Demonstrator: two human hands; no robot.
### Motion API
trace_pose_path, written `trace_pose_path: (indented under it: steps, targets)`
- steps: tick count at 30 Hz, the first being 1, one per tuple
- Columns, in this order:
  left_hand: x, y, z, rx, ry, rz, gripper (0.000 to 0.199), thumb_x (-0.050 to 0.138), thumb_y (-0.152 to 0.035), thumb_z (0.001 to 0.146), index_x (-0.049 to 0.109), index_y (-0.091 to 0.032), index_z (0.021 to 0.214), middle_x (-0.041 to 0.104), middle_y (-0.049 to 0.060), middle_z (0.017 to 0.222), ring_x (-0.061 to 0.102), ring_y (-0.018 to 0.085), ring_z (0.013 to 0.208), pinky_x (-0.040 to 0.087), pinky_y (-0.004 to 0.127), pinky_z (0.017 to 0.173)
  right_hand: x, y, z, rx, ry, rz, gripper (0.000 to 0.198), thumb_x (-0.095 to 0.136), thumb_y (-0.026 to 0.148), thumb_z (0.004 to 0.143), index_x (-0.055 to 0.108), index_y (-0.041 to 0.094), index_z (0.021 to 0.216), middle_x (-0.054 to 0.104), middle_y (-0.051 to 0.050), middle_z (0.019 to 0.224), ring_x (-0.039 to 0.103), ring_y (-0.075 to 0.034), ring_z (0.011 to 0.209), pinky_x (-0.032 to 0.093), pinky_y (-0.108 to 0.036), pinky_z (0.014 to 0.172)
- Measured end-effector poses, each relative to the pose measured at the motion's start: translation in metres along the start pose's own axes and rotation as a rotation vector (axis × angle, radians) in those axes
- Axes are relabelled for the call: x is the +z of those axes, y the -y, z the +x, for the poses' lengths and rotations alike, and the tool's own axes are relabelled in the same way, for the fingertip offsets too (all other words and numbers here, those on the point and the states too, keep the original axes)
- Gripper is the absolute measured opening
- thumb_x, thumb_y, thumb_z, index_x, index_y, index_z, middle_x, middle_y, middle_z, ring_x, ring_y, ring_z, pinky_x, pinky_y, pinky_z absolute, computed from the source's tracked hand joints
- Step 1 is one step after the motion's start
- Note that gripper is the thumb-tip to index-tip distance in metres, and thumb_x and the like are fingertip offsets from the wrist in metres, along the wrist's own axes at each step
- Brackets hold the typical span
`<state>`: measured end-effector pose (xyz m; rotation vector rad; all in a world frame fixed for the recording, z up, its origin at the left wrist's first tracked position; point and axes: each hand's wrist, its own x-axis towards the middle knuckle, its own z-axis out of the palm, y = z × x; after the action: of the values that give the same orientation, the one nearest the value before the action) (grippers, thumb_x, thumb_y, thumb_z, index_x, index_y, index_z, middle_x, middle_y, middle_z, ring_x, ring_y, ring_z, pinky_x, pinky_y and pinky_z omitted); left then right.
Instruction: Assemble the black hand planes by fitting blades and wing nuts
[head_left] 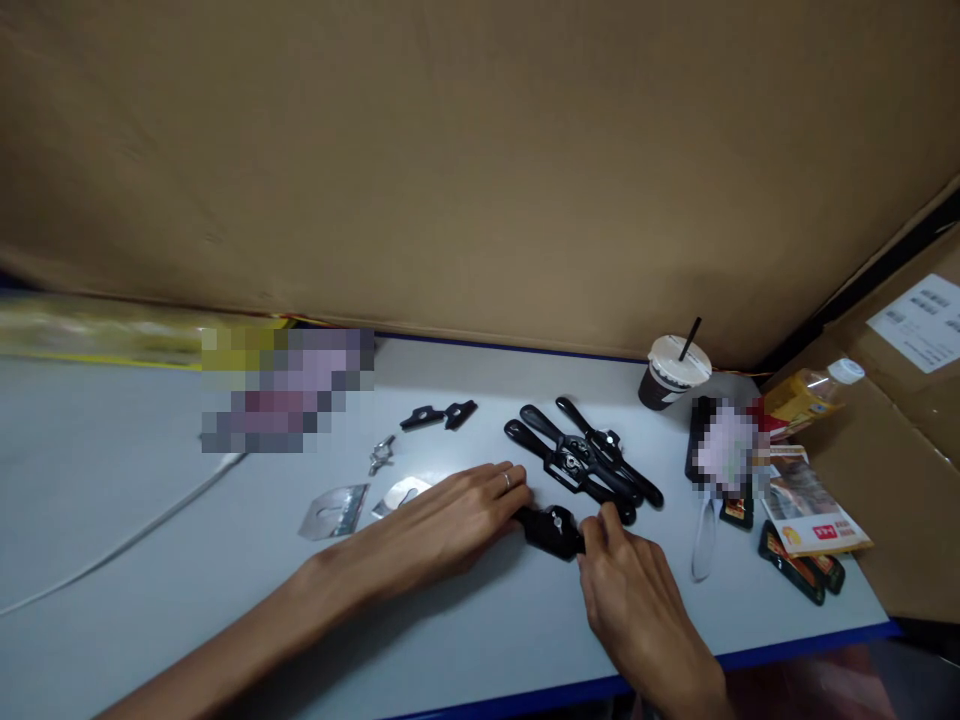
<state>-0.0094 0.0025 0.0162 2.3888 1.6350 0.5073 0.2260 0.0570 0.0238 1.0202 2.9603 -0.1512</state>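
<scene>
left grip (480, 502), right grip (628, 575) on black spokeshave (553, 533), three others (589, 460) beyond

Free room lies on the pale grey flat surface (450, 640) in front of the black metal tool with a silver screw (559, 541) (the bare left forearm (300, 605) bounds it). Three long black metal tools (583, 454) bar the way behind; a brown cardboard wall (450, 170) closes the back.

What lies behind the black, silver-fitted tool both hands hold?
Behind the held black tool, three long-handled black tools with silver fittings lie on the pale tabletop. Its ends, covered by the left hand and right hand, cannot be seen.
</scene>
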Motion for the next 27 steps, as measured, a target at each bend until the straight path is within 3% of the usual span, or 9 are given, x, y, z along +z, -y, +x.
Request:
trace_pose_path:
  steps: [2,6,9,14,17,21,27]
  targets:
    - [-0.001,-0.002,0.000,0.009,-0.007,0.007,0.028,0.037,-0.012,0.101,0.065,-0.017,0.101,0.061,0.005,0.092,0.056,0.017,0.078,0.047,0.031,0.071,-0.003,-0.002,-0.001,-0.037,-0.010,-0.036,0.024,0.048,0.003,0.091,0.057,0.020,0.106,0.067,-0.008,0.105,0.066,-0.019,0.069,0.050,-0.030,0.063]
    - [-0.002,-0.004,0.002,0.018,-0.009,0.064,0.031,0.035,-0.005,0.098,0.064,-0.017,0.098,0.060,0.006,0.095,0.055,0.017,0.081,0.047,0.031,0.072,0.002,0.001,-0.003,-0.054,-0.048,-0.083,0.044,0.037,-0.009,0.083,0.053,0.019,0.113,0.067,-0.009,0.103,0.065,-0.019,0.070,0.049,-0.031,0.065]
    - [-0.004,-0.003,0.003,0.047,-0.077,0.132,0.028,0.037,-0.007,0.099,0.063,-0.017,0.098,0.060,0.006,0.095,0.055,0.018,0.081,0.049,0.031,0.074,0.005,0.002,0.000,-0.052,0.002,-0.094,0.046,0.036,-0.013,0.081,0.053,0.019,0.109,0.067,-0.008,0.098,0.066,-0.019,0.067,0.048,-0.029,0.062]
    - [-0.020,-0.002,0.001,-0.046,-0.488,0.266,0.034,0.048,-0.014,0.099,0.055,-0.021,0.131,0.060,0.014,0.126,0.057,0.027,0.113,0.050,0.045,0.094,-0.016,-0.010,0.021,0.065,0.034,-0.182,0.027,0.042,-0.001,0.093,0.053,0.018,0.108,0.067,-0.010,0.098,0.069,-0.020,0.064,0.048,-0.029,0.055]
    - [-0.027,-0.002,0.000,-0.103,-0.628,0.282,0.045,0.052,-0.015,0.096,0.049,-0.023,0.140,0.060,0.014,0.126,0.058,0.029,0.114,0.050,0.045,0.094,-0.038,-0.023,0.043,0.177,-0.001,-0.210,0.021,0.040,0.003,0.097,0.054,0.016,0.106,0.067,-0.011,0.099,0.071,-0.021,0.070,0.050,-0.029,0.057]
    - [-0.022,-0.002,0.001,-0.040,-0.555,0.294,0.039,0.051,-0.014,0.097,0.052,-0.020,0.135,0.062,0.014,0.122,0.059,0.028,0.110,0.051,0.045,0.091,-0.053,-0.039,0.072,0.282,0.007,-0.254,0.027,0.040,-0.003,0.093,0.055,0.008,0.113,0.068,-0.018,0.102,0.073,-0.025,0.081,0.054,-0.031,0.067]
    - [-0.013,-0.002,0.004,-0.032,-0.461,0.223,0.032,0.048,-0.015,0.099,0.059,-0.020,0.128,0.063,0.012,0.120,0.057,0.026,0.108,0.050,0.046,0.093,-0.041,-0.050,0.093,0.259,0.073,-0.287,0.045,0.039,-0.005,0.091,0.048,-0.003,0.135,0.068,-0.026,0.111,0.072,-0.028,0.097,0.055,-0.033,0.078]
